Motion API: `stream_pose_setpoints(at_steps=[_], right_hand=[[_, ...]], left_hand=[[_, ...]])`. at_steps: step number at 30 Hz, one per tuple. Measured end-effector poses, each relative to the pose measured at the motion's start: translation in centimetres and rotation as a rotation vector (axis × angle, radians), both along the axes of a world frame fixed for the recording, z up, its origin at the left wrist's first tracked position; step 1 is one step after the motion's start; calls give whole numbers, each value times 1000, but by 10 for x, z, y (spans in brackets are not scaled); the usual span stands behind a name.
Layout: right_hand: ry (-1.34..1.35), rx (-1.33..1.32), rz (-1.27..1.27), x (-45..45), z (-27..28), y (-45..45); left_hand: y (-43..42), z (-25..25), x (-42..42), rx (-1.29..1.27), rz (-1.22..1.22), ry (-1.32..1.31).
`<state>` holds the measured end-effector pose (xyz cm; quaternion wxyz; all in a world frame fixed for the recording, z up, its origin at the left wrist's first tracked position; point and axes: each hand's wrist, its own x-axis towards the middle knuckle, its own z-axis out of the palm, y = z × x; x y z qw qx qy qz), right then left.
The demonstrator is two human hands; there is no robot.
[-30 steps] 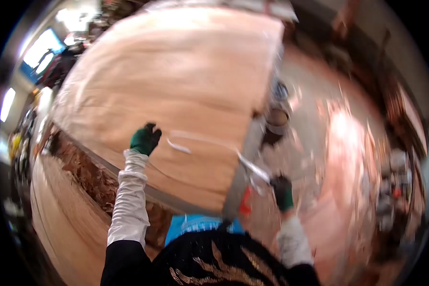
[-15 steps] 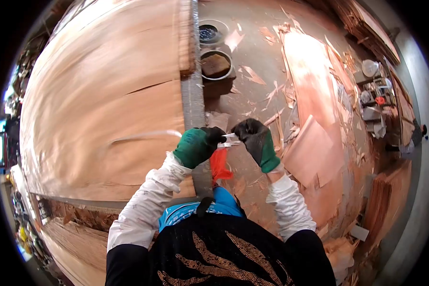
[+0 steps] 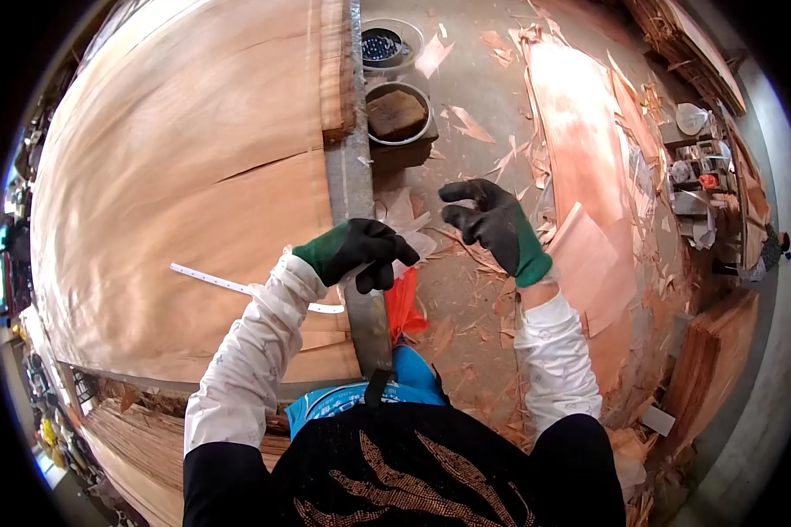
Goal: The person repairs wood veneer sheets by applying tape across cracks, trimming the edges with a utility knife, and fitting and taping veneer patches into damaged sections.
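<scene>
My left hand (image 3: pixel 360 253), in a black and green glove, hovers over the edge of the veneer stack. Its fingers bend loosely downward, thumb apart from them, with nothing plainly held. Gloved the same way, my right hand (image 3: pixel 492 224) hangs above the littered floor, open, thumb and fingers spread with nothing between them. A white strip of tape with a row of dots (image 3: pixel 209 279) lies across the large wood veneer sheet (image 3: pixel 176 184). Part of the strip is hidden by my left forearm; its other end shows just below that wrist.
A metal edge (image 3: pixel 353 176) borders the stack. Beyond stand a bucket holding a brown block (image 3: pixel 395 116) and another bucket with dark contents (image 3: pixel 382 46). Red plastic (image 3: pixel 404 303) hangs near my leg. Veneer sheets (image 3: pixel 580 132) and scraps cover the floor at right.
My hands, close together over white strip pieces before, have moved apart. The right has opened and moved up and right. The tape strip, blurred earlier beside my left hand, now lies lower on the veneer.
</scene>
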<state>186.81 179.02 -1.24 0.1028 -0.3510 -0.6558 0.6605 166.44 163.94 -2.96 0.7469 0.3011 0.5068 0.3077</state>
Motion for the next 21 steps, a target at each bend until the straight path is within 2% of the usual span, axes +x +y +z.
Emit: stream_pose_setpoints(at_steps=[4,7,9,11,13,15,17,19,20,21], right_hand=[[-34,-109,135,-35,-20,7],[9,380,35,-53,-68,26],[50,381,-114,-66,-107,49],[16,308,-218,-78,-134,69],[75,54,-427,-100,-150,77],[126,-131,-576,-122,-171,89],[-68,56,-617,-140,-187,103],[-221,206,-620,-155,-213,119],[-342,318,-598,-158,-203,120],[-349,374,-547,-161,-203,124]], left_hand=[[13,-12,-10,-4,14,20],[11,-3,-40,-98,-18,196],[-1,-8,-98,-195,-46,339],[-14,-11,-175,-138,203,409],[-15,-3,-213,208,398,1388],[39,47,-153,576,242,2309],[70,10,-122,854,112,2114],[98,-60,-83,801,-177,1605],[116,-88,-70,923,-176,1731],[135,-109,-60,1051,-169,1858]])
